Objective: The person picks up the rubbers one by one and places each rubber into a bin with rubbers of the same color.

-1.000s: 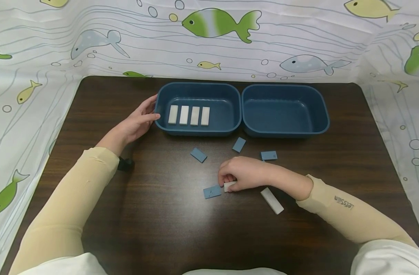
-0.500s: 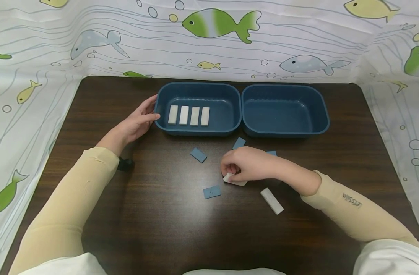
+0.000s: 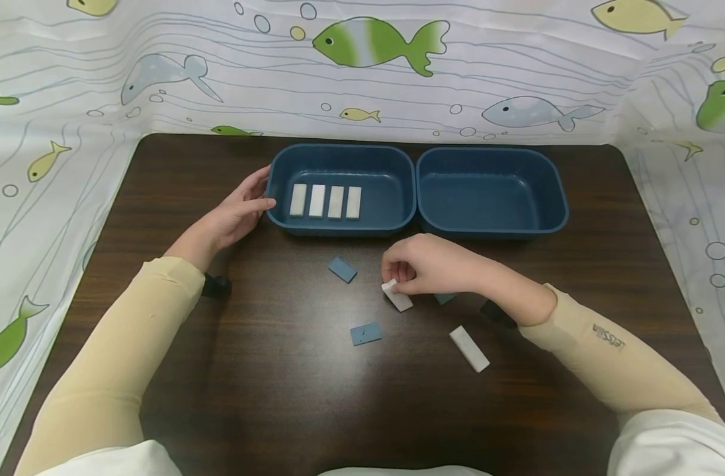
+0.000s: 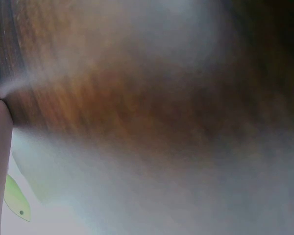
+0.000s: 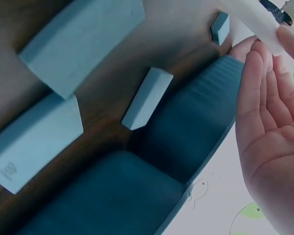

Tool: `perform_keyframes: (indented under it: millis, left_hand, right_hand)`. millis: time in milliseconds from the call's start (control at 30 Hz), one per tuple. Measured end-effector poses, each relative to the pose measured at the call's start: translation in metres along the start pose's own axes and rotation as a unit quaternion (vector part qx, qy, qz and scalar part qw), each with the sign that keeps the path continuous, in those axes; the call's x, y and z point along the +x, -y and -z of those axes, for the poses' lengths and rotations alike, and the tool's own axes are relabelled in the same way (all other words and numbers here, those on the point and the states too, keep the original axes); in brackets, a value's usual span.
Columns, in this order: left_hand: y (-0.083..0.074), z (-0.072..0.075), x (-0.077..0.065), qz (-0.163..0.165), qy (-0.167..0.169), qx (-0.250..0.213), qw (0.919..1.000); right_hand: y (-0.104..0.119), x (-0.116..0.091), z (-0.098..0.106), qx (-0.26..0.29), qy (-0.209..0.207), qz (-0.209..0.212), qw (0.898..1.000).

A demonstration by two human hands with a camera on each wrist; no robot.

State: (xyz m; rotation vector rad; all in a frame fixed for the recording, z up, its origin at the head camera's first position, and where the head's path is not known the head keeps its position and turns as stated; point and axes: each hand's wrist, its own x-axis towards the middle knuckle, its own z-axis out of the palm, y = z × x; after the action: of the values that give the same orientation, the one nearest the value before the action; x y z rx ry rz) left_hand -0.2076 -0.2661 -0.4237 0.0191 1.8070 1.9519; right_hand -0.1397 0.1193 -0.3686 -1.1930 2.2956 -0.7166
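Observation:
My right hand point(image 3: 436, 264) pinches one end of a white block point(image 3: 400, 299) between thumb and fingers over the middle of the table, the block slanting down from the fingertips. The right wrist view has the same white block point(image 5: 252, 19) at the top, by the thumb. At the left blue bin point(image 3: 344, 231), my left hand point(image 3: 240, 208) holds the near-left end, thumb over the rim and fingers along the outer wall. Several white blocks point(image 3: 335, 202) stand in a row inside that bin. Another white block point(image 3: 469, 348) lies on the table at the right.
A second blue bin point(image 3: 493, 233) adjoins the first on its right. Flat blue blocks lie about: one point(image 3: 342, 270) before the left bin, one point(image 3: 366, 333) nearer the body, one point(image 3: 444, 298) partly under the right hand. A fish-print curtain point(image 3: 398, 99) encloses the table.
My right hand has lifted the white block from beside the near blue block and carried it away from the body, toward the bins; the block has turned. The left hand stays put.

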Motion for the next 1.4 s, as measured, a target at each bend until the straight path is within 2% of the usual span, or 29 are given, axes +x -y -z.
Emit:
perform_keyframes:
  millis: [500,967,1400]
  left_hand:
    - [-0.001,-0.001,-0.002,0.001,0.000,-0.001,1.0000]
    - [-0.003,-0.001,-0.003,0.007,-0.001,0.003,1.0000]
    - [-0.002,-0.001,-0.004,0.004,-0.001,0.003,1.0000]
  right_hand:
    - [-0.010,0.012,0.016,0.008,-0.081,-0.008,0.997]
    - [-0.010,0.031,0.042,0.008,-0.120,0.009,0.993]
    - [-0.009,0.047,0.065,0.013,-0.148,-0.018,0.989]
